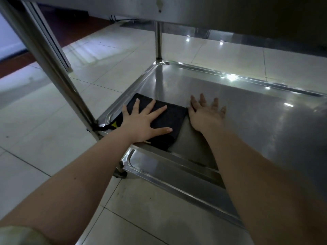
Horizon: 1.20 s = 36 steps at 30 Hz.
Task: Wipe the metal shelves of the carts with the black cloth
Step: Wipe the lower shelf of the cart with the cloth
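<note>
Left hand [141, 121], fingers spread flat on black cloth [169, 119] in shelf [247, 110] near-left corner; right hand [206, 114] splayed beside it—press evenly, sweep overlapping strokes rightward.

Both arms outstretched; left hand [141, 121] flat, fingers spread; right hand [206, 116] flat, fingers straight

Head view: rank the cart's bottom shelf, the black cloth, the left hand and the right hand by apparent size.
1. bottom shelf
2. black cloth, partly covered
3. left hand and right hand, about alike, unranked
</note>
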Tool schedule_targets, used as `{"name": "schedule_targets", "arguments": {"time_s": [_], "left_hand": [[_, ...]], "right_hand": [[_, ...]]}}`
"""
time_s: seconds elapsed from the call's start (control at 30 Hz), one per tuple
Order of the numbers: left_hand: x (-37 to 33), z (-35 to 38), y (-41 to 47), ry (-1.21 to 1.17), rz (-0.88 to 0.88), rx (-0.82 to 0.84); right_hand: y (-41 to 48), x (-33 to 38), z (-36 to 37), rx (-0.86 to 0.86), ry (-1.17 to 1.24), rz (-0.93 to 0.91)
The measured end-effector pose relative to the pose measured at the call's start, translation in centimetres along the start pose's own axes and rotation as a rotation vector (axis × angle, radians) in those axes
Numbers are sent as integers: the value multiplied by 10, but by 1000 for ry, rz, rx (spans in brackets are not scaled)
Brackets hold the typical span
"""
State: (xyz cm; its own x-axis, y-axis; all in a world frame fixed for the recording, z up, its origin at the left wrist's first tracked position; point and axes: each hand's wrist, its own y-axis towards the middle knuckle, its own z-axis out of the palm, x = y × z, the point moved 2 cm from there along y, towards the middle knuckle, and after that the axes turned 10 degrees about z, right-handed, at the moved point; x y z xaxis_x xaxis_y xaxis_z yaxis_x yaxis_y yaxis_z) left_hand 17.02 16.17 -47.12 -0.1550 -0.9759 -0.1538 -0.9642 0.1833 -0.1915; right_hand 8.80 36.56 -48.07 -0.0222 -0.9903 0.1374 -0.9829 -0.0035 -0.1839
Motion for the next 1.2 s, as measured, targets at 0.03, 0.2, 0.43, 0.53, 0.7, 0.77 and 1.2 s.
{"name": "schedule_targets", "arguments": {"time_s": [0.03, 0.2, 0.43, 0.53, 0.7, 0.77, 1.2], "left_hand": [[-1, 0, -1, 0, -3, 3], [-7, 4, -21, 0, -71, 45], [21, -1, -16, -68, -60, 83], [38, -4, -1, -22, -16, 58], [44, -9, 35, 11, 58, -29], [41, -15, 65, 28, 48, -27], [30, -43, 189, 53, 42, -66]], "right_hand": [[2, -1, 2, -1, -7, 19], [2, -3, 3, -8, 4, 7], [1, -3, 5, -11, -29, -12], [2, -3, 6, 9, -45, -10], [-2, -3, 8, 1, -47, -24], [-2, -3, 9, -7, -60, -17], [5, 0, 10, -65, -86, 2]]}}
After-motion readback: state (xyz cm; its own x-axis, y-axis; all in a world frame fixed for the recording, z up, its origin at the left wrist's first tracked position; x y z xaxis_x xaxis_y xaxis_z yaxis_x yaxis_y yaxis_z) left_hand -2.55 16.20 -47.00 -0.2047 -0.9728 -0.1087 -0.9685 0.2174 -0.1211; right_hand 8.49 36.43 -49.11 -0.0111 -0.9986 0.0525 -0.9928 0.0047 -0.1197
